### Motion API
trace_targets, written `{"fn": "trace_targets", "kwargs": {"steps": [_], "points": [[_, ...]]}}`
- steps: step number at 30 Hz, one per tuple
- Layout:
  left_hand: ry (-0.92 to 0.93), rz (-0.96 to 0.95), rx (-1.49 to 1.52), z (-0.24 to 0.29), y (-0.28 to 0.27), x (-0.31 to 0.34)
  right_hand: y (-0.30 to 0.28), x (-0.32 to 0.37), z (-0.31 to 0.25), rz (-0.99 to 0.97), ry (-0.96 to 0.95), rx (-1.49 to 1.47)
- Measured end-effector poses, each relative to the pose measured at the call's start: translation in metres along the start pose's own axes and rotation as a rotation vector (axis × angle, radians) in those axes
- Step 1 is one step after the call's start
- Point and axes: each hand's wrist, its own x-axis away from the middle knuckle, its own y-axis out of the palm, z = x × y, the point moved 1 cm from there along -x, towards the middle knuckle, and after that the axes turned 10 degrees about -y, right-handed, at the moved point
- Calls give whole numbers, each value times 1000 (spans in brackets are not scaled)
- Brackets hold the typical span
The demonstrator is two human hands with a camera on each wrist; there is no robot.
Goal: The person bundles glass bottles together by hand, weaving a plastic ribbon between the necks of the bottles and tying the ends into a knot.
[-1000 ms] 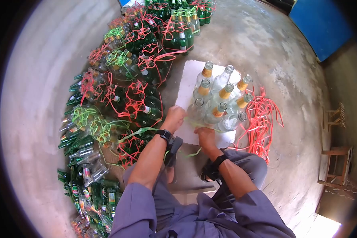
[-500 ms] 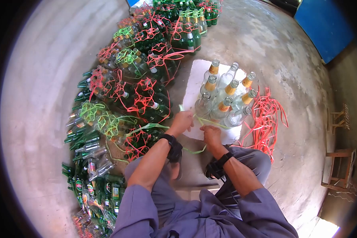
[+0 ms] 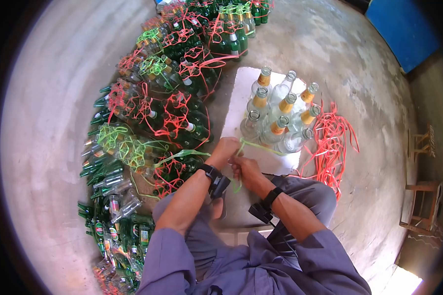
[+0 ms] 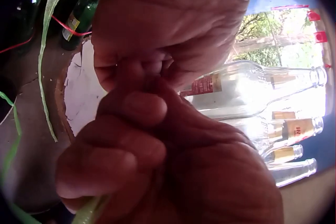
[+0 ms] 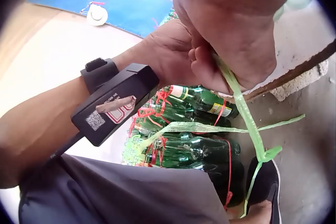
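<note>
Several clear bottles (image 3: 286, 105) stand grouped on a white board (image 3: 234, 115), with green strap (image 3: 263, 146) running along their near side to the hands. The left hand (image 3: 226, 151) and right hand (image 3: 248, 172) meet at the board's near left edge. In the left wrist view the fingers of both hands are curled close together, and green strap (image 4: 90, 211) comes out below the lower one. The right wrist view has green strap (image 5: 241, 103) hanging from a curled hand, with a knot lower down. What the left fingertips pinch is largely hidden.
Many green and clear bottles (image 3: 182, 123), wrapped in red and green straps, cover the floor at the left. A heap of red strap (image 3: 330, 147) lies right of the board. Wooden stools (image 3: 421, 206) stand at the far right; a blue panel (image 3: 403, 34) is behind.
The right hand has moved left to meet the left hand. The green strap now stretches from the bottles to the hands, above the board's near part.
</note>
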Motion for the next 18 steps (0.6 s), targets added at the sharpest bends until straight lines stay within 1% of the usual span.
{"fn": "trace_targets", "kwargs": {"steps": [2,4,6,7,9,10,12,13,15,16,18], "points": [[-117,-82,150,4,2,4,-4,-3,10,11,-6,-8],[-107,-70,142,1,4,1,1,4,4,18,-12,-13],[-99,-56,137,-4,5,-2,0,13,-5,139,138,316],[-92,-74,176,-8,6,-5,-10,8,-1,139,140,319],[-86,-91,220,-11,6,-7,-33,-10,7,142,-72,661],[-108,-114,246,-9,5,-6,-36,-16,12,142,-69,665],[-130,-138,275,-9,4,-5,-40,-23,17,246,-447,544],[-127,-144,265,-9,3,-5,-29,-16,8,245,-446,546],[-128,-147,255,-8,1,-3,-11,-5,-6,163,-351,271],[-126,-139,241,-6,0,-2,-12,-9,-7,163,-349,270],[-129,-132,228,-6,-1,-1,-16,-15,-7,60,-318,407]]}}
